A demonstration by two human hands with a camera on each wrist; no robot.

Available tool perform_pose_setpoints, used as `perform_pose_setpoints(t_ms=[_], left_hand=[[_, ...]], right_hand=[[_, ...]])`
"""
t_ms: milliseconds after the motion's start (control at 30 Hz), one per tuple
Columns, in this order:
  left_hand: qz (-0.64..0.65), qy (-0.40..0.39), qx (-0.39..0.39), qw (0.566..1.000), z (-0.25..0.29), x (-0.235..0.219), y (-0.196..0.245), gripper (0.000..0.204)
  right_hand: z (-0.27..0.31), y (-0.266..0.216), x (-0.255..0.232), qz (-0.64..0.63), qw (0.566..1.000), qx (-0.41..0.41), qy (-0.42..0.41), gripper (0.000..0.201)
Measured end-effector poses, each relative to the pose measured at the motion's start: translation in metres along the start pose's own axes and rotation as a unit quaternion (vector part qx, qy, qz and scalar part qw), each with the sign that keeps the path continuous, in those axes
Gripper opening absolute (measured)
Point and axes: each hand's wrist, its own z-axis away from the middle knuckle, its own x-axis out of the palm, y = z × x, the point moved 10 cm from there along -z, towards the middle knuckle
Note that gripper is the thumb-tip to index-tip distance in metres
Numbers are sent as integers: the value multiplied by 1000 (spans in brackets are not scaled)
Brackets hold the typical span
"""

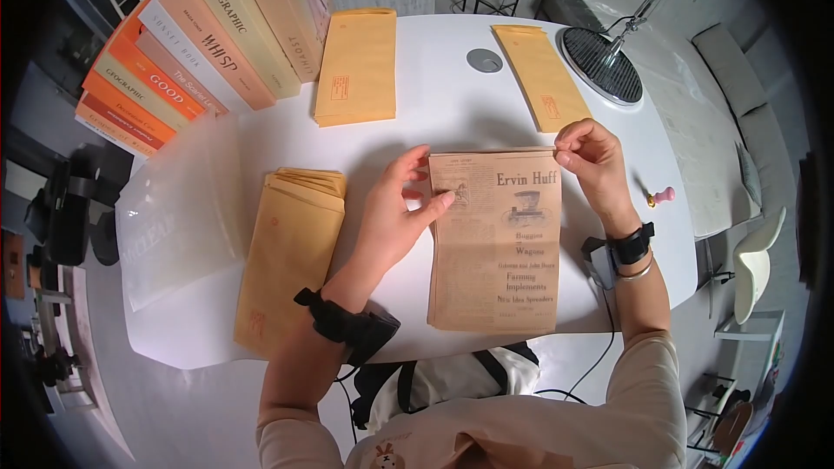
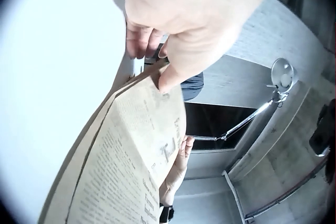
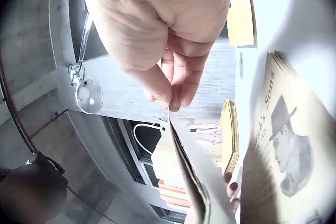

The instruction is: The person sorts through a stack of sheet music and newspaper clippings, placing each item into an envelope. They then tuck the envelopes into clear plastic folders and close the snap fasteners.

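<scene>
A stack of printed newsprint sheets point(image 1: 493, 252) is held at the table's middle, its top page reading "Ervin Huff". The left hand point(image 1: 395, 208) grips its upper left edge, thumb on the printed face and fingers behind. At the upper right corner, the right hand point(image 1: 595, 161) pinches the sheets between thumb and fingertips. In the left wrist view, the left hand point(image 2: 184, 19) has its thumb on the top page point(image 2: 152, 124). The right wrist view has the right hand point(image 3: 163, 40) pinching the edge of thin sheets point(image 3: 197, 166), with a portrait page point(image 3: 286, 155) behind.
Stacks of yellow envelopes lie left point(image 1: 291, 260), behind point(image 1: 356, 69) and back right point(image 1: 543, 78). Books point(image 1: 200, 43) stand at the back left beside a clear plastic sleeve point(image 1: 182, 208). A lamp base point(image 1: 601, 65), grey disc point(image 1: 484, 60) and pink-handled stamp point(image 1: 664, 195) are also on the table.
</scene>
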Motion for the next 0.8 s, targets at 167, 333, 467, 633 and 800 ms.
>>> perform_pose_setpoints(t_ms=[167,333,467,633,800], left_hand=[[115,-38,-52,991,-1,7,-6,41],[171,-43,-80,981,3,9,-2,18],[184,-16,-78,980,3,4,-1,19],[161,4,-67,985,4,2,1,18],[82,10,-71,994,3,-7,-11,25]], right_hand=[[1,2,-3,-19,1000,6,-5,15],[1,15,1,8,997,74,9,9],[6,32,6,41,990,129,-43,10],[5,29,10,77,988,122,-47,12],[4,27,4,97,989,107,-29,10]])
